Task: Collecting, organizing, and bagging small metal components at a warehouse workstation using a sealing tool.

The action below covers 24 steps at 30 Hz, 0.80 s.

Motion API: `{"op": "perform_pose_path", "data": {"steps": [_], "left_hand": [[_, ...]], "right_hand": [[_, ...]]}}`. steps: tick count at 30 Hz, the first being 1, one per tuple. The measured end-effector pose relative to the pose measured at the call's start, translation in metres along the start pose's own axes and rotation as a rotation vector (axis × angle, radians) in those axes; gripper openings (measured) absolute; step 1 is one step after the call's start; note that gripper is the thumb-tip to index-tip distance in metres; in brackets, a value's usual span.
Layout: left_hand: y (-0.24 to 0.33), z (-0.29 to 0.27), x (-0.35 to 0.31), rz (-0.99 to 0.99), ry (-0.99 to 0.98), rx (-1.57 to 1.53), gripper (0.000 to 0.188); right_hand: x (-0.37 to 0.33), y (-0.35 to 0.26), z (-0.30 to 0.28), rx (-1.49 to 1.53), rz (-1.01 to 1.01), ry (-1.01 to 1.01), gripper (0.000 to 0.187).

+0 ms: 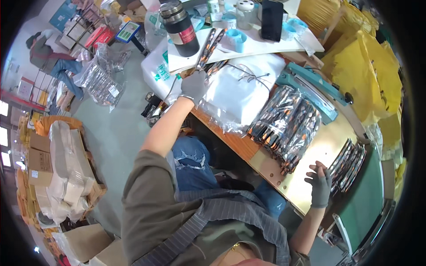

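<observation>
My left hand (194,85), in a grey fingerless glove, is closed around the lower ends of slim black-and-orange patterned sticks (210,48), which point up across a white board. Their exact kind is not clear. Beside it lies a stack of clear plastic bags (242,91), with a dark tie on top. My right hand (319,184), gloved the same way, is at the right of the table with its fingers apart and nothing visible in them. It is next to a pile of similar sticks (348,166). Bagged bundles of such sticks (288,126) lie between my hands.
A teal bag sealer (313,91) stands behind the bundles. On the white board (199,60) are a dark tumbler (179,31), a phone (272,20) and blue tape rolls (235,41). Yellow sacks (364,71) rise behind; a green belt surface (370,195) lies right. Another person (53,60) is far left.
</observation>
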<state>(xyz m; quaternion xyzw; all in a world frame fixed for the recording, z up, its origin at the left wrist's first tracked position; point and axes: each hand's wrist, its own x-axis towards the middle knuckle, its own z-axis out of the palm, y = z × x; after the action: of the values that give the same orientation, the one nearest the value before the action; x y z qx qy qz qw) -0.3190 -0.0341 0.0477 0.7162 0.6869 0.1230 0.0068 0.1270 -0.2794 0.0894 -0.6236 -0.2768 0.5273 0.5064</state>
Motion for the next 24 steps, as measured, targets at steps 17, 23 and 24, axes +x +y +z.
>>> {"op": "perform_pose_path", "data": {"steps": [17, 23, 24], "left_hand": [[0.282, -0.030, -0.118, -0.100, -0.978, -1.460, 0.029], [0.425, 0.127, -0.111, 0.251, -0.360, -0.792, 0.041], [0.434, 0.157, -0.098, 0.253, -0.358, -0.800, 0.041]], "right_hand": [[0.153, -0.007, -0.191, -1.500, -0.426, 0.870, 0.076], [0.148, -0.014, -0.200, -0.950, 0.145, 0.846, 0.107], [0.152, -0.014, -0.209, -0.954, 0.141, 0.852, 0.107]]}}
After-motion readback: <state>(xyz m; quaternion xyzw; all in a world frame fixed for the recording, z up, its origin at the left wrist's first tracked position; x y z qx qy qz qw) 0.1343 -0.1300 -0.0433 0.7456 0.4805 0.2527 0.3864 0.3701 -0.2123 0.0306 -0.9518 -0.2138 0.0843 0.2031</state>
